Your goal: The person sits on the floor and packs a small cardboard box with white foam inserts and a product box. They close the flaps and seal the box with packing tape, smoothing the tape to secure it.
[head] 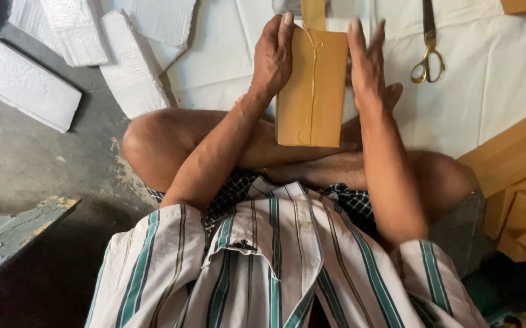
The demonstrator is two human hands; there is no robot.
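Holding taped brown parcel [310, 91], contents hidden, perhaps sealed

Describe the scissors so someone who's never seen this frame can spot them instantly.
Start at the white sheet spread on the floor ahead of the seated person's crossed legs. Go to its upper right, past the right hand beside the tan taped package. The scissors lie there with gold-coloured loop handles towards the person and dark blades pointing away: the only metal thing among white foam slabs and tan boxes.
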